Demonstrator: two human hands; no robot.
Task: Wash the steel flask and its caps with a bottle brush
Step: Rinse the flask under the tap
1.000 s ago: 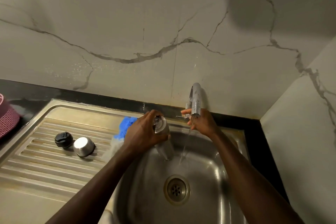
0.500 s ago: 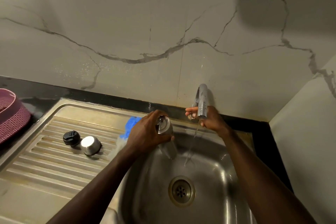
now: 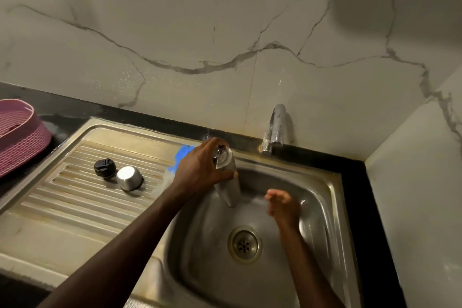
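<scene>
Head view: left hand (image 3: 200,170) wraps the unlabelled steel flask (image 3: 226,177); right hand (image 3: 282,204) loosely spread.

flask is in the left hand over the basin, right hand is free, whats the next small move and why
Probably reach the right hand across to the bottle brush lying behind the left hand. The left hand grips the steel flask upright over the sink, the right holds nothing, and both caps wait on the drainboard.
</scene>
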